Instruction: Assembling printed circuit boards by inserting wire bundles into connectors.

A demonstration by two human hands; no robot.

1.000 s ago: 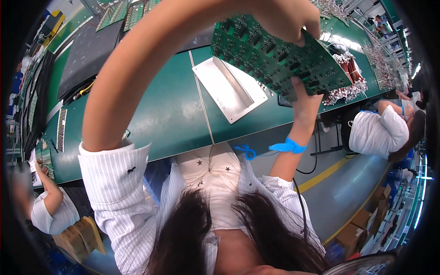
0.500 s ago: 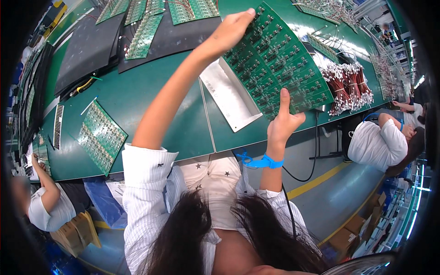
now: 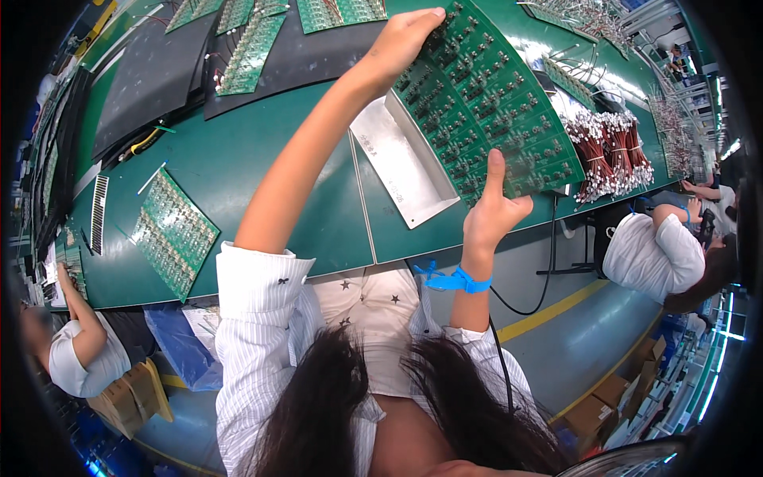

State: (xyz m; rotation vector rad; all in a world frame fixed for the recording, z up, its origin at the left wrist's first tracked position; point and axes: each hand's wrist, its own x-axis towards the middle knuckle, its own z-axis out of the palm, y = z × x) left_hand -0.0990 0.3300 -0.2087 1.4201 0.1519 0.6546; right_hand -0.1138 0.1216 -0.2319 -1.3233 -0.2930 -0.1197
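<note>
- Left: a second circuit board (image 3: 176, 236) lies flat on the green desk (image 3: 318, 230), apart from both hands.
- Left of centre: the left hand (image 3: 399, 46), fingers closed on the upper-left edge of the raised circuit board (image 3: 486, 107).
- Centre: the raised circuit board, tilted, partly covering a metal tray (image 3: 397, 159). Step in hand, as judged: two-handed support; any shift calls for both grips kept.
- Right of centre: the right hand (image 3: 490, 222), thumb across the board's lower edge, other fingers mostly hidden.
- Right: wire bundles (image 3: 610, 159).
</note>
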